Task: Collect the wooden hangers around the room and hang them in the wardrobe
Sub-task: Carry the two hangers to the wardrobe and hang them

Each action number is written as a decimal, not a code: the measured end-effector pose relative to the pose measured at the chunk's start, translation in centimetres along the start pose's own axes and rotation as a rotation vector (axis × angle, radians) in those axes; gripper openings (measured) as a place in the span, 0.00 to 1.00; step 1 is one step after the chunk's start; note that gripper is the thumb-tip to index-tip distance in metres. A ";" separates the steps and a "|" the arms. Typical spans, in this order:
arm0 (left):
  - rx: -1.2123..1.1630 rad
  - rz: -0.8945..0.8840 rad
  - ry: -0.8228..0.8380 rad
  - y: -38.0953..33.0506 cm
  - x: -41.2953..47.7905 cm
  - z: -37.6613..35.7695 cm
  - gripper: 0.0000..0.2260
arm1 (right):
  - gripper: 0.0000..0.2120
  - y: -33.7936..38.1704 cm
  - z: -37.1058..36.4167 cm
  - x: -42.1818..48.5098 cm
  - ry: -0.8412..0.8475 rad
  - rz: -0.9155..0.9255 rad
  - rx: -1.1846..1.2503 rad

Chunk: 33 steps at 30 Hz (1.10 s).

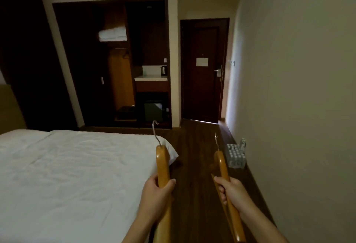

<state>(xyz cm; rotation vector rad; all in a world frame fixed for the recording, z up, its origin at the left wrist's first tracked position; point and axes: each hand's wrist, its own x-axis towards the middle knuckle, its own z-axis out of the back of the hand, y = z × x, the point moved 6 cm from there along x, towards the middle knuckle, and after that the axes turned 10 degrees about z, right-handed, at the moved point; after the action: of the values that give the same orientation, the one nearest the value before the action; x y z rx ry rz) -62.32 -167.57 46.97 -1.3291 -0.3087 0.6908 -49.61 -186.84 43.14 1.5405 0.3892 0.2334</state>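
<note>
My left hand [157,189] grips a wooden hanger [162,162] by one arm, its metal hook pointing up and forward. A second wooden hanger [221,162] is held the same way in my right hand [231,192], hook forward. Both are in front of me, over the floor strip beside the bed. The open wardrobe [117,61] stands across the room at the far left of centre, dark inside, with a rail near the top and a folded white blanket [112,34] on its upper shelf. A dark hanger seems to hang on the rail.
A bed with a white sheet [67,175] fills the left. Dark wood floor [194,146] runs ahead to a closed door [205,69]. A pack of water bottles [236,155] sits by the right wall. A counter with a kettle [163,70] adjoins the wardrobe.
</note>
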 end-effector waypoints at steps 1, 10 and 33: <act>0.021 -0.005 0.018 -0.4 2.9 -0.8 0.07 | 0.08 0.1 -0.1 2.8 -0.002 0.005 -0.029; 0.159 -0.050 0.161 -6.5 27.0 -8.4 0.12 | 0.04 3.0 4.2 24.2 -0.065 0.082 -0.221; -0.004 0.069 -0.202 -17.4 88.4 -20.0 0.07 | 0.05 7.2 0.8 99.4 0.261 0.060 -0.154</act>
<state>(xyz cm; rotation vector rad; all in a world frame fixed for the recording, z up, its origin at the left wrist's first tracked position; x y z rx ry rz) 21.79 -129.82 43.43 -1.2806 -0.4282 0.8851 42.53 -149.02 40.60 1.3741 0.5181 0.5034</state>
